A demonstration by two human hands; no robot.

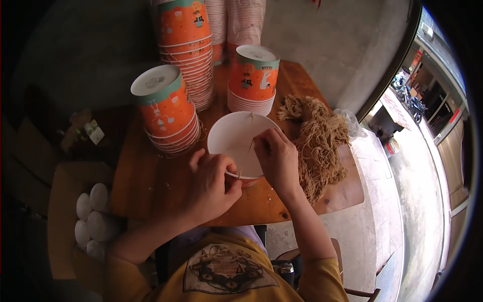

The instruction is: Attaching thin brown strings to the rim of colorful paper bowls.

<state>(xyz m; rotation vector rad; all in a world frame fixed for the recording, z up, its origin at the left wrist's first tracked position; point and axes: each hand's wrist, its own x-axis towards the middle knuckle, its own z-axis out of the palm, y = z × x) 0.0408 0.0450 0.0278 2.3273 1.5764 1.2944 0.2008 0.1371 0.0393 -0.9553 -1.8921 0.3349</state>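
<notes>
A paper bucket point(230, 132), white inside, stands mouth up in front of me at the middle of the table. My left hand point(214, 183) is closed on its near rim, thumb outside, where a short bit of string pokes out. Over the bucket's right side my right hand point(276, 153) pinches a thin tan string point(250, 143), which hangs down inside the bucket. Another bit of the string shows at the far rim. To the right lies a loose heap of tan strings point(322, 141). My right fingertips are partly hidden by the hand.
Upside-down stacks of orange and green paper buckets stand at the left point(168, 113), the back point(183, 30) and behind the bucket point(254, 80). A cardboard box point(63, 226) with white cylinders sits low at the left. The wooden table point(151, 191) ends close to my body.
</notes>
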